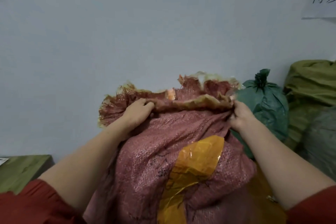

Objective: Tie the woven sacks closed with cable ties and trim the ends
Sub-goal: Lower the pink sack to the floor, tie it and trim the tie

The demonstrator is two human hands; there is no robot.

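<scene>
Left hand (139,110) and right hand (241,114) grip red sack (163,151) mouth

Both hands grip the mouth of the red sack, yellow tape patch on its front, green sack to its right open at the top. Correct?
One error. In the head view the green sack is gathered shut at its neck, not open. The rest holds: left hand and right hand grip the mouth of the red sack, with the yellow tape patch on its front.
</scene>
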